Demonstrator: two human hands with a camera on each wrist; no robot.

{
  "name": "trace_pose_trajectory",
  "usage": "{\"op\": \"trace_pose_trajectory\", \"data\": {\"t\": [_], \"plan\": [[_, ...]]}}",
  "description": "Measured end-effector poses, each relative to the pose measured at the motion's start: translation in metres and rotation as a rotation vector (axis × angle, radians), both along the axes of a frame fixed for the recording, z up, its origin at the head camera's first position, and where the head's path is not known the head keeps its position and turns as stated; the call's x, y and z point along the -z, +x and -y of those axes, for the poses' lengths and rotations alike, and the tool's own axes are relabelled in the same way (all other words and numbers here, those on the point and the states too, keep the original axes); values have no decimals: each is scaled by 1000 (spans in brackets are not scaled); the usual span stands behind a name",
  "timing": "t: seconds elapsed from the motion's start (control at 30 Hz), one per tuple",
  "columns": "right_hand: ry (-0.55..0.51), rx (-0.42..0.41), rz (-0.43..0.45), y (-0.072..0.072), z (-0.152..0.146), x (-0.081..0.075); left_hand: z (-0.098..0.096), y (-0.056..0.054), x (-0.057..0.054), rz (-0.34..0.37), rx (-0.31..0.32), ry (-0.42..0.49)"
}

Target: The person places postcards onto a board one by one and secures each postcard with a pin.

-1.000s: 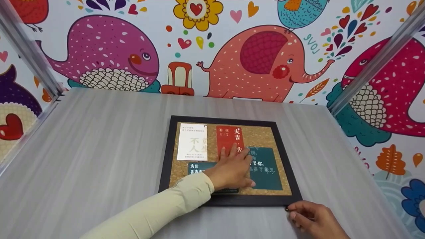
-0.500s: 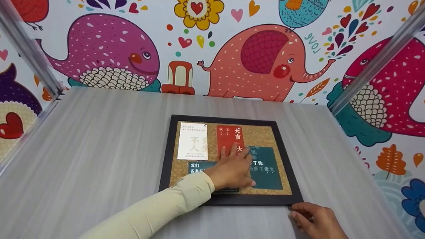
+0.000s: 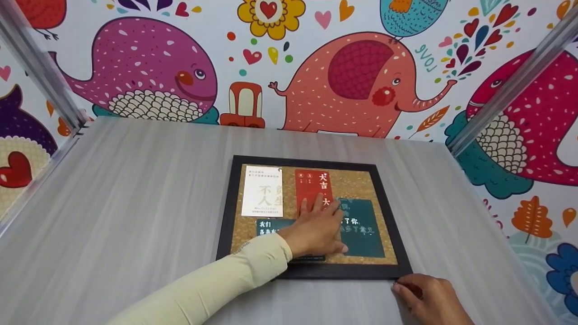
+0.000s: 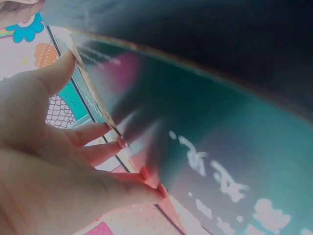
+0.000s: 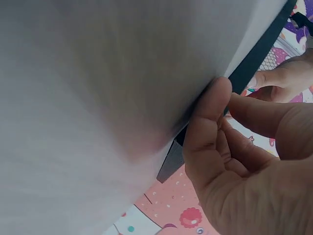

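A black-framed corkboard (image 3: 352, 183) lies flat on the table, bearing several cards. My left hand (image 3: 316, 228) rests on it with spread fingers, touching the lower part of a red card (image 3: 310, 189) and the edge of a teal card (image 3: 365, 241). Partly under that hand and wrist is another teal card (image 3: 268, 224). A white card (image 3: 263, 192) sits at the upper left. At the frame's near right corner, my right hand (image 3: 431, 298) has thumb and index fingertips together; the small dark thing they pinch is now mostly hidden. The right wrist view shows these fingers beside the frame edge (image 5: 171, 161).
The grey wood-grain table (image 3: 135, 194) extends around the board. Behind it stands a wall (image 3: 307, 67) printed with cartoon animals. Metal posts (image 3: 510, 85) rise at the back corners. A pale sleeve (image 3: 216, 280) covers the left forearm.
The small dark thing at my right fingertips showed a second ago and is now mostly covered. The right fingertips have shifted slightly right. My left hand stays in place on the cards.
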State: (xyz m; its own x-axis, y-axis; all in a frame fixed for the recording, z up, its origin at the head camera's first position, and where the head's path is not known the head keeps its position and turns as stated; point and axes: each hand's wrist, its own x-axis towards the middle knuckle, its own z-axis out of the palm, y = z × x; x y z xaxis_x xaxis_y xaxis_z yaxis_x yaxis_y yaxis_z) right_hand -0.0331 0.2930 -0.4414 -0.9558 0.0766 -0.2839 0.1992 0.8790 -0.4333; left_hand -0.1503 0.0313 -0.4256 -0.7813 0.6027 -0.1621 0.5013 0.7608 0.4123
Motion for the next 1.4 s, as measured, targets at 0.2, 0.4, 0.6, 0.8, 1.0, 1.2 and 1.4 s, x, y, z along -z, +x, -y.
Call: {"op": "trace_pose_trajectory", "data": {"t": [0.2, 0.4, 0.6, 0.8, 1.0, 1.2, 1.4], "plan": [[79, -61, -39, -1, 3, 2, 0, 0, 1, 5, -8, 5], [37, -91, -58, 1, 3, 0, 0, 1, 1, -1, -5, 13], [-41, -159, -144, 1, -3, -6, 0, 0, 1, -11, -7, 10], [-73, -83, -142, -7, -2, -10, -1, 0, 1, -16, -8, 7], [-109, -37, -120, -16, -2, -13, -1, 1, 0, -2, -15, 12], [-158, 24, -160, -24, -3, -18, -1, 1, 1, -10, -16, 1], [-190, 61, -185, -34, -5, -20, -1, 1, 1, -11, -10, -6]]}}
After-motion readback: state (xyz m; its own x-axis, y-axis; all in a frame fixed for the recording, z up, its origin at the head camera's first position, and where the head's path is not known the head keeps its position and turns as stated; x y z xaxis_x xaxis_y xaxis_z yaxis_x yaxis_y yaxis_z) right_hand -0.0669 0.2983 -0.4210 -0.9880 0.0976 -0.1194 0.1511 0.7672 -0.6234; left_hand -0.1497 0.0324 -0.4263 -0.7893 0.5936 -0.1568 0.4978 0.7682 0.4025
